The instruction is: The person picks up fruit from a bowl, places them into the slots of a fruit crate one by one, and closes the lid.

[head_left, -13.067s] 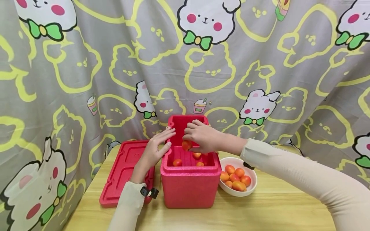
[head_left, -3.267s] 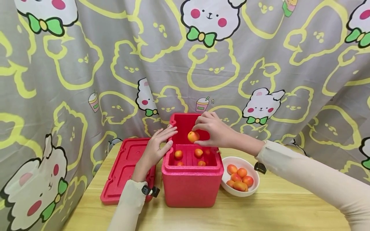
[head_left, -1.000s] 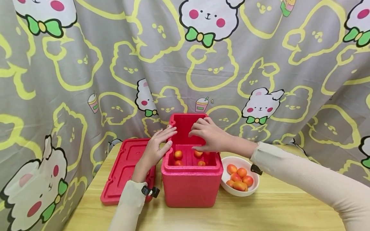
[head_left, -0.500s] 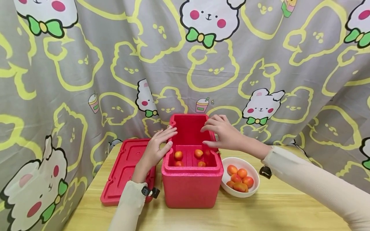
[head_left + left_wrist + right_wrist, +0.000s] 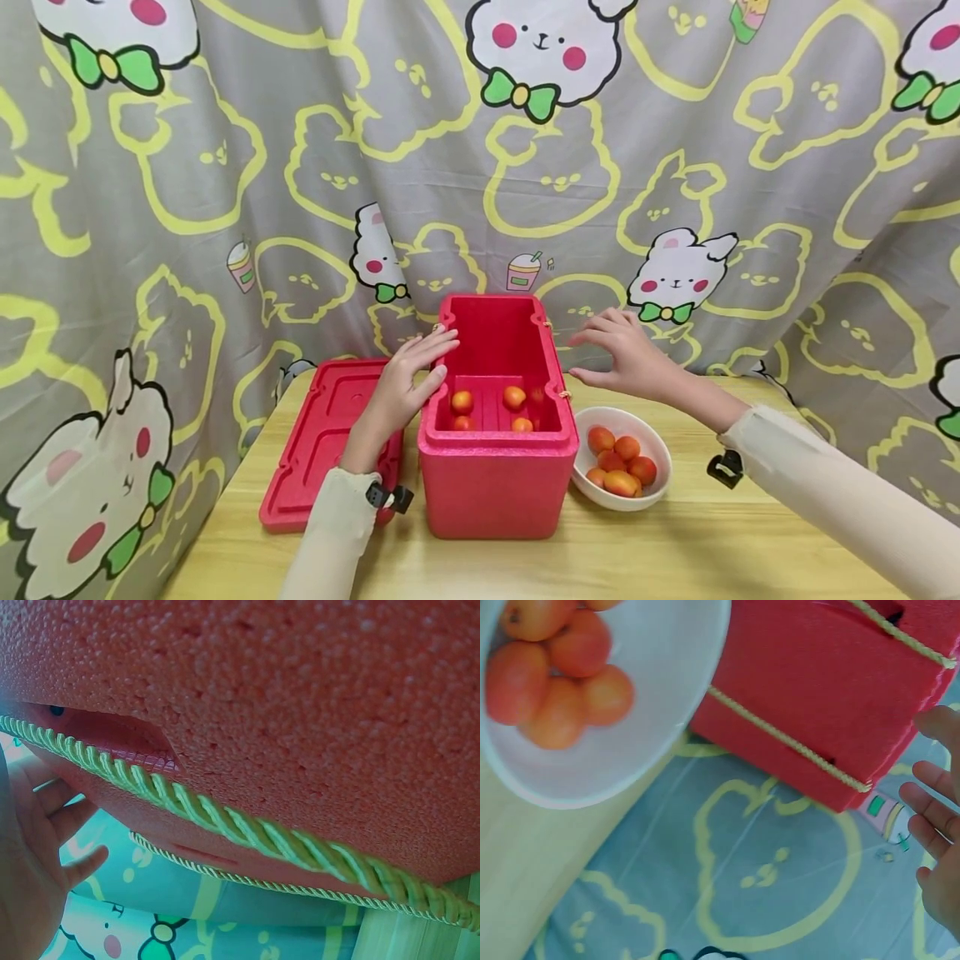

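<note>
The left hand [image 5: 401, 387] is resting with straight fingers against the upper left rim of a red foam box [image 5: 495, 487], holding nothing; in the left wrist view the palm [image 5: 30, 862] is lying flat beside the box's wall [image 5: 300, 712], whose surface is showing the pebbled grain of pressed foam beads. A twisted yellow-green cord [image 5: 225, 817] is running across that wall just beside the hand.

The right hand [image 5: 626, 362] is hovering empty to the right of the box, fingers spread wide and slightly bent, apart from the box's rim. Directly below and a little nearer than this hand, a smooth, round white bowl [image 5: 588, 487] is sitting on the wooden counter [image 5: 675, 550], touching or nearly touching the box's right side. Rounded orange-red fruits [image 5: 618, 462] with glossy skins are lying piled in the bowl; the right wrist view is showing the same fruits [image 5: 555, 682] against the bowl's pale inner wall [image 5: 667, 675].

Inside the box, between the two hands and below them, more fruits [image 5: 487, 408] of the same kind are lying on a ribbed red floor. To the left of the left hand, the box's moulded red lid [image 5: 315, 450] is lying flat on the counter, its recessed panels facing up. A soft grey curtain [image 5: 300, 167] printed with yellow outlines and white cartoon animals is hanging behind both hands.
</note>
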The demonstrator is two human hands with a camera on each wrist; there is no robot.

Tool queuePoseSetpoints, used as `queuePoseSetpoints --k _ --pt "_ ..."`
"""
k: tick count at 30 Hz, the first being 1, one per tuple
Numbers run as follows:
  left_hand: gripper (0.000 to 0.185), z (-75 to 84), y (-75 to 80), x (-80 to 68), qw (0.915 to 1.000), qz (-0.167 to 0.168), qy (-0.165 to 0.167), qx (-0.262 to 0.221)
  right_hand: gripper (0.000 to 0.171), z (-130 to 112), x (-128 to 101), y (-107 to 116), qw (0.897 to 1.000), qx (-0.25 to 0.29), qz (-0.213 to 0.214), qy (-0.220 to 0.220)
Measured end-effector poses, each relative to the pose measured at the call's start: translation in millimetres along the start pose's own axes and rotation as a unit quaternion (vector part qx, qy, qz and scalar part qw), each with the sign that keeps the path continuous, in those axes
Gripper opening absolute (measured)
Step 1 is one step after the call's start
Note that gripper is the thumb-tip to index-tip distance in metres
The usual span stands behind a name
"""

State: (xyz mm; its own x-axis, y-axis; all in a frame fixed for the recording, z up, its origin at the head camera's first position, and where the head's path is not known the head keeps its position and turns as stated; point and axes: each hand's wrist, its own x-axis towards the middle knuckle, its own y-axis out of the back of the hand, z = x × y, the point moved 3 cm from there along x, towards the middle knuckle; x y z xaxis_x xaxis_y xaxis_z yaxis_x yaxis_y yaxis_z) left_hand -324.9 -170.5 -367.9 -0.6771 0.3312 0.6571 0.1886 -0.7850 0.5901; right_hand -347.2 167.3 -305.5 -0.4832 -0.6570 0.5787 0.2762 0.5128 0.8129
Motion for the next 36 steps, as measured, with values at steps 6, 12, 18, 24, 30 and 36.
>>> queuePoseSetpoints --k 6,12,18,24,30,36 --pt "0.05 1.0 0.2 1.5 1.0 0.001 0.001 0.002 0.034 11.0 -24.4 -7.9 1.0 -0.006 -0.012 0.009" --pt "0.05 0.2 1.2 2.0 1.0 0.005 0.001 0.003 0.032 16.7 -46.3 -24.5 0.999 0.0 -0.04 0.014" --pt "0.049 -0.8 0.5 1.1 1.0 0.005 0.004 0.004 0.033 18.4 -67.2 -40.3 0.995 -0.018 -0.098 0.003" --pt "0.049 -0.9 -0.8 0.8 1.0 -0.001 0.003 0.004 0.031 19.9 -82.5 -53.3 0.99 -0.039 -0.132 0.008" --pt "0.05 0.1 -0.7 0.6 1.0 0.0 0.001 0.003 0.033 23.1 -94.2 -62.7 0.989 -0.062 -0.125 0.042" --pt "0.05 -0.5 -0.5 1.2 1.0 0.001 0.003 0.002 0.037 26.8 -99.6 -69.2 0.989 -0.072 -0.122 0.049"
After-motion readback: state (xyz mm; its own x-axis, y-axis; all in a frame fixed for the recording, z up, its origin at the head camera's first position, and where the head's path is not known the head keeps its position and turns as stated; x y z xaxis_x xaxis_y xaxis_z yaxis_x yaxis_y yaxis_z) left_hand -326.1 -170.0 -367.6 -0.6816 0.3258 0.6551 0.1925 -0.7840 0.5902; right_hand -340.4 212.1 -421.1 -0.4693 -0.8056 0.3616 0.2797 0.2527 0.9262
